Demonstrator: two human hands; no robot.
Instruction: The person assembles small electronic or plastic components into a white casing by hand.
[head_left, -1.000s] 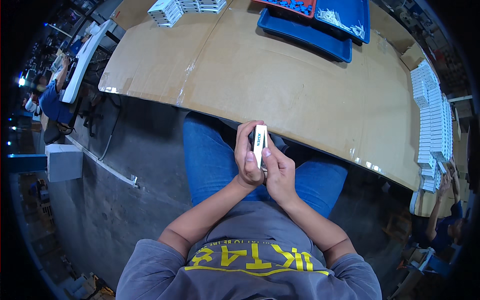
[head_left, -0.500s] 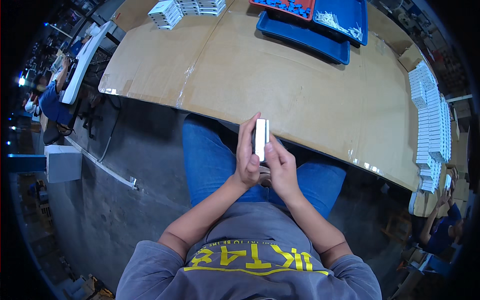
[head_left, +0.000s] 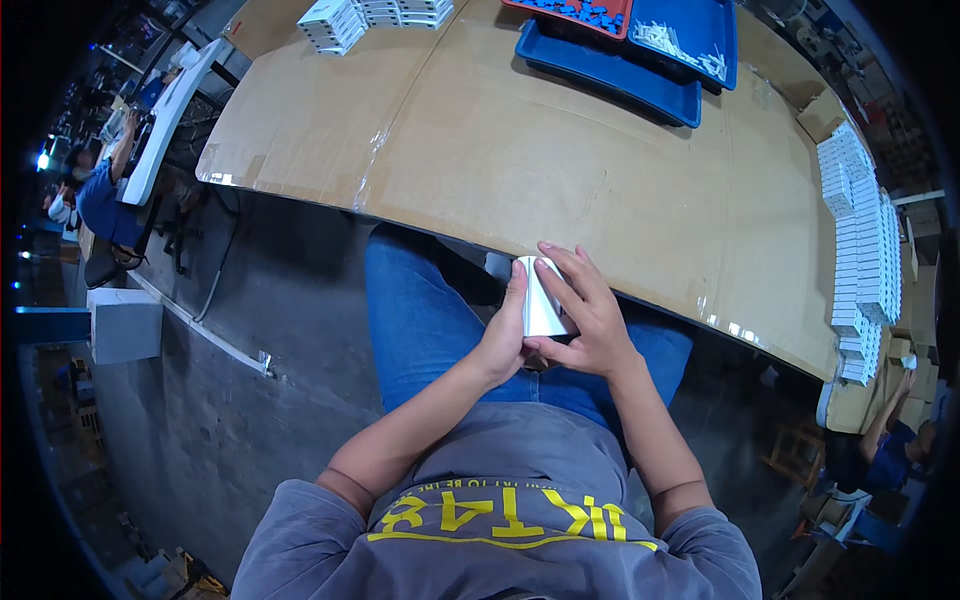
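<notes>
Over my lap, just short of the table's near edge, a small white box-shaped piece (head_left: 541, 305) is held between both hands. My left hand (head_left: 504, 330) grips its left side, with the thumb along the edge. Across its upper face and right side lie the fingers of my right hand (head_left: 592, 318), its thumb at the near end. A thin dark line runs lengthwise near the piece's left edge. Its underside and part of its right side are hidden by my hands.
The cardboard-covered table (head_left: 500, 150) carries stacked white pieces (head_left: 335, 25) at far left. Beyond are a red tray (head_left: 575, 12) of blue parts, a blue tray (head_left: 722, 40) of white sticks and a long blue tray (head_left: 610, 80). White stacks (head_left: 862, 260) stand at right; co-workers sit on both sides.
The white piece has turned from a narrow edge-on view to show a broader face. My right hand has shifted right and spread its fingers over it. The co-worker at right moved an arm.
</notes>
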